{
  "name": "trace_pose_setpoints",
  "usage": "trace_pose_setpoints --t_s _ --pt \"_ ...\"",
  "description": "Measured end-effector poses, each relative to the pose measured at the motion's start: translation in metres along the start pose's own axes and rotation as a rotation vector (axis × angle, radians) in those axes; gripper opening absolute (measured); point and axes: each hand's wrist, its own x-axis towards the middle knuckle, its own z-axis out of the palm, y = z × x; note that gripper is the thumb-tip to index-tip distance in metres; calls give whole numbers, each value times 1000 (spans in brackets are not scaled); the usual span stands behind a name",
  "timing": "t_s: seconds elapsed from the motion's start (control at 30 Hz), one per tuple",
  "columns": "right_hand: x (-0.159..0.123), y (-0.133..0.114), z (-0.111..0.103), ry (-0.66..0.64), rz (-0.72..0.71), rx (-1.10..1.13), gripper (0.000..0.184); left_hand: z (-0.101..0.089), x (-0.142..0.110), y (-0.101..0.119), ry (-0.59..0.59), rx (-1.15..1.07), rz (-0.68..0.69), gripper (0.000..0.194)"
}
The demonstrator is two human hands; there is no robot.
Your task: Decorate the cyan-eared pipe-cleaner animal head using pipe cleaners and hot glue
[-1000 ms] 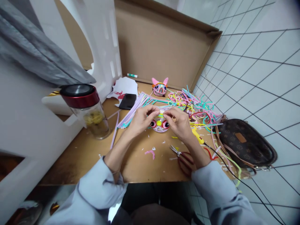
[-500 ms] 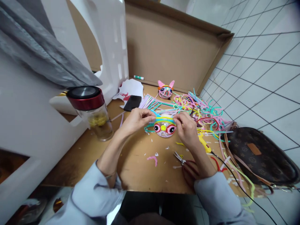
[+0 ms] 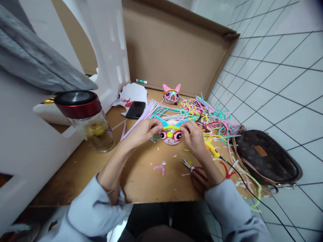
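At the middle of the wooden tabletop [image 3: 141, 188], the left hand [image 3: 148, 130] and right hand [image 3: 194, 136] pinch, thumb against forefinger, opposite ends of the yellow brow band on a blue-eared, pink-eyed animal face [image 3: 171, 140] held between them. Just beyond lie lilac and teal chenille stems [image 3: 144, 118]. Red-handled scissors [image 3: 193, 170] lie beside the right forearm, with a yellow glue gun [image 3: 212, 148] to its right. Farther out: a pink-eared animal face [image 3: 171, 96], a black phone [image 3: 135, 110], a red-lidded glass bottle [image 3: 97, 132] at left, and a brown patterned handbag [image 3: 267, 156] at right.
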Motion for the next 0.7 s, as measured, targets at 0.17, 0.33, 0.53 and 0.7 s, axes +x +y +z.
trace_pose_setpoints --t_s 0.17,0.33,0.53,0.7 --pt "-1 4 0 -40 -6 -40 18 -3 0 -4 -28 17 -57 34" --pt "7 1 -1 -76 -71 -124 18 -5 4 -17 50 14 -136 32" --pt "14 -5 1 -132 -109 -212 22 -2 7 -24 33 -88 -183 31" --pt "17 -4 -5 -197 -33 -187 17 2 6 -23 54 -139 -202 29"
